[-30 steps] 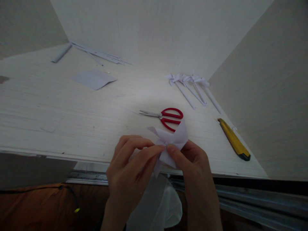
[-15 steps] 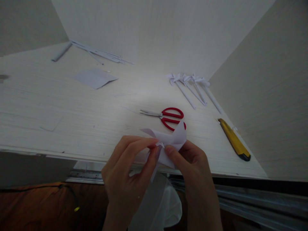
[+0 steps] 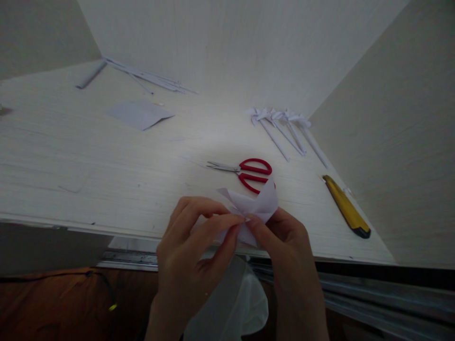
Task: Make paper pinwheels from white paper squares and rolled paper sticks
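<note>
A white paper pinwheel (image 3: 265, 201) with curled blades is held between my two hands over the front edge of the white surface. My left hand (image 3: 199, 237) pinches at its centre with thumb and index finger. From the other side my right hand (image 3: 286, 237) grips the paper, its thumb pressed close to the centre and its other fingers partly hidden behind. Just beyond the pinwheel lie scissors (image 3: 256, 166) with red handles, their blades pointing left and slightly apart. One handle is partly covered by a paper blade.
Several paper pinwheels on sticks (image 3: 280, 128) lie at the back right. A yellow utility knife (image 3: 346, 206) rests by the right wall. At the back left are a paper sheet (image 3: 140, 113), thin paper sticks (image 3: 152, 80) and a paper roll (image 3: 91, 75). Below the edge hangs a whitish bag (image 3: 249, 303).
My left hand has shifted right, and its fingertips now meet at the pinwheel's centre beside my right thumb. The left blade of the pinwheel has moved slightly right. The scissors stay put.
</note>
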### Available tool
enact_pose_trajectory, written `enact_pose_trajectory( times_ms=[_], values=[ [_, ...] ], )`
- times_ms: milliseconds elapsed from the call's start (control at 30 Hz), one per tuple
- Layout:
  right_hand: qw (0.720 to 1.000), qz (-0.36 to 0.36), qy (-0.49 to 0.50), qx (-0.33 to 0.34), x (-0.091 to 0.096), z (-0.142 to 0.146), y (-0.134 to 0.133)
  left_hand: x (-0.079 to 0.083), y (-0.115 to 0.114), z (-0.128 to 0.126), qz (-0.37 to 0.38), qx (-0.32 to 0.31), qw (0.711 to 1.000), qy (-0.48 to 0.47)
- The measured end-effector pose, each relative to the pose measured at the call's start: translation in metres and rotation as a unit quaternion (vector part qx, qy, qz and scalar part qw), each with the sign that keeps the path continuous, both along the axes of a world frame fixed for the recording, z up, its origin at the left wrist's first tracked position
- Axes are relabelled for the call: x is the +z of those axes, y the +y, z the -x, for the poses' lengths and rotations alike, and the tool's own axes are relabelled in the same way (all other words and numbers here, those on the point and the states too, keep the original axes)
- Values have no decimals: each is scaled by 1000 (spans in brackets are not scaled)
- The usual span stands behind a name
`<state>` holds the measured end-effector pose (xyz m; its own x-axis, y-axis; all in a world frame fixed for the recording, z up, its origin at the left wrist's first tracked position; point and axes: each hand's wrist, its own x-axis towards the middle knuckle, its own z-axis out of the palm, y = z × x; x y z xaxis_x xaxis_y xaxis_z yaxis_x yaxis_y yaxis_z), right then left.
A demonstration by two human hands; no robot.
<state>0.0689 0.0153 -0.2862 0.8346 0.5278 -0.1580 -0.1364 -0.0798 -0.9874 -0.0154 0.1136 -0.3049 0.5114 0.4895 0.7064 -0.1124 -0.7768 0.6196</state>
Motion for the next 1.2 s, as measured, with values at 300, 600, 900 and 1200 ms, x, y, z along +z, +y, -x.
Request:
enact_pose_trajectory(
  times_ms=[300,600,900,1200],
  values=[
    [999,-29,18,-4,-2,2,-3,4,-6,4,171,-40,984,35],
    [996,-85,30,-10,0,12,-3,14,-11,3,480,-69,875,-19],
    [996,-90,10,-1,7,15,-3,23,-7,-2,581,-170,796,-10],
    [999,-40,-17,-19,28,10,0,35,6,-11,567,-230,790,23]
  ],
)
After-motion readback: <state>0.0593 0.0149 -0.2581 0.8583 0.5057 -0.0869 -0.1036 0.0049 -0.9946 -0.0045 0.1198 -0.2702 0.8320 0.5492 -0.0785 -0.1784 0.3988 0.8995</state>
